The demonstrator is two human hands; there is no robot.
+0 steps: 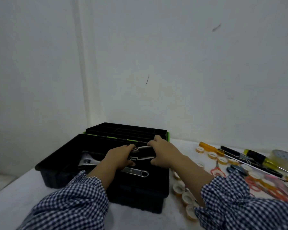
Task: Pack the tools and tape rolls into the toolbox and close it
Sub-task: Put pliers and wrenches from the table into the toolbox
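Checked sleeves (70, 201) fill the near edge of the view, and from them both hands reach forward over the open toolbox (140, 195). Left hand (119, 157) and right hand (163, 151) are each closed around one end of a black tool with white trim (142, 154), most likely a pair of pliers or a similar handled tool, held level above the box's main well. Gripping it at both ends probably serves to turn it lengthwise so that it drops in parallel to the box's long side.

Under the hands an adjustable wrench (90, 161) already lies in the well, its handle running under the left wrist toward the ringed end at the front. The held tool will have to settle beside or across it. Behind the hands the lid (126, 131) stands tipped back against the wall, its compartments facing up.

Most of the task seems left to do. On the bench (15, 196) to the right of the box lie many small tape rolls (212, 155), yellow-handled screwdrivers (259, 159), scissors with orange handles (217, 170) and a large clear tape roll (284, 155). The right forearm crosses over the nearest rolls, which crowd the box's right wall.
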